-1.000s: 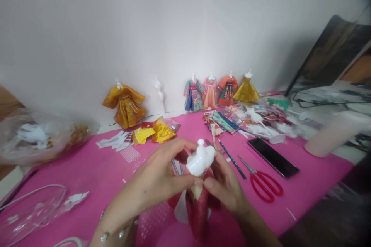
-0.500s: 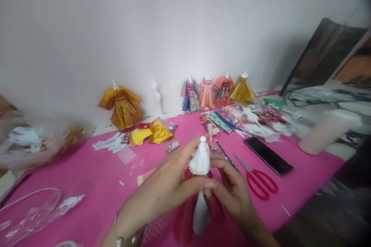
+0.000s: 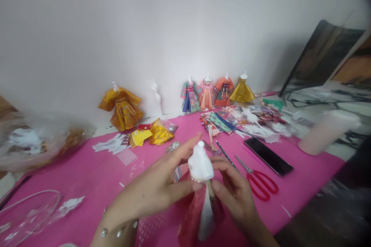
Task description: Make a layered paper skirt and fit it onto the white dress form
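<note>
Between my hands is a small white dress form (image 3: 201,162) with a round knob on top. Red cloth (image 3: 193,214) and a white strip (image 3: 206,216) hang below it. My left hand (image 3: 165,185) holds the form's left side, the thumb at its lower edge and the fingers partly hidden behind it. My right hand (image 3: 232,185) grips the right side low down, thumb and fingers curled by the cloth. Red-handled scissors (image 3: 262,181) lie right of my right hand, near a dark pencil (image 3: 227,155).
Dressed miniature forms, among them a gold robe (image 3: 123,108), lean along the wall. A black phone (image 3: 268,156) and a pale bottle (image 3: 329,133) stand or lie at the right. Plastic bags (image 3: 37,142) sit at the left, and packets (image 3: 261,119) pile up behind.
The white form has tilted and dropped slightly. My left thumb has drawn back left, away from my right thumb. The red cloth and white strip have shifted right.
</note>
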`<state>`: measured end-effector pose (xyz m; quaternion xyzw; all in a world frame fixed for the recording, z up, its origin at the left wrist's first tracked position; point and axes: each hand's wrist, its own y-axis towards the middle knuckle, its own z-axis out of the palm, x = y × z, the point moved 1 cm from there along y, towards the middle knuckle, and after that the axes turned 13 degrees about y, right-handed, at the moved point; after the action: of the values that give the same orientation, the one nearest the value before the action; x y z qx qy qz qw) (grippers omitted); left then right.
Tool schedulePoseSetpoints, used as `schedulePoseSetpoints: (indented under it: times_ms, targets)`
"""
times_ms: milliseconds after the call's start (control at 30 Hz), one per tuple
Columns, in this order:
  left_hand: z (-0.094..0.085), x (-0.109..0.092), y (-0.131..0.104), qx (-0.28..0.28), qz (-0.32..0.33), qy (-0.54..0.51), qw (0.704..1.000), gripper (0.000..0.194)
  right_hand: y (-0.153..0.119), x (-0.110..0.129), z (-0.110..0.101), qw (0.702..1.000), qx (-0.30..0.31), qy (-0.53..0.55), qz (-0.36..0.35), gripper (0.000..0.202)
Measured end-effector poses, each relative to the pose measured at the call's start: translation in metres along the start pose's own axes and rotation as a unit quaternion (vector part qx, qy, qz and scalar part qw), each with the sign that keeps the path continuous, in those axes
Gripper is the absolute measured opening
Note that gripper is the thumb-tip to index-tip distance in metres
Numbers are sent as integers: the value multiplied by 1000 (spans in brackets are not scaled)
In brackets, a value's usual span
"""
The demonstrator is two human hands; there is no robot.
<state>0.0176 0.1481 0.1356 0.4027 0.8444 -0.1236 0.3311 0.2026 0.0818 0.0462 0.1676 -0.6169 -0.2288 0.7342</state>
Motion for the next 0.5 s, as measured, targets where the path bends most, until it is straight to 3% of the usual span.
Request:
schedulePoseSetpoints:
  times_ms: [167,233,300,400,500]
  targets:
    - [7,-5,9,-60,-33,-16,998,85,-2,11,0,999,-21,-44,-20,15]
    - [9,-6,10,-81,-53,4,995,81,-1,15,1,997,-9,-70,-30,25]
    - [10,-6,9,-68,-55,-25,996,77,0,16,3,995,-5,-94,-23,33]
    - [9,-5,5,-11,-26,-101,995,71,4,17,3,995,-15,-95,3,24]
    - [4,-1,3,-44,19,-100,994,54,7,17,3,996,-13,-83,13,14]
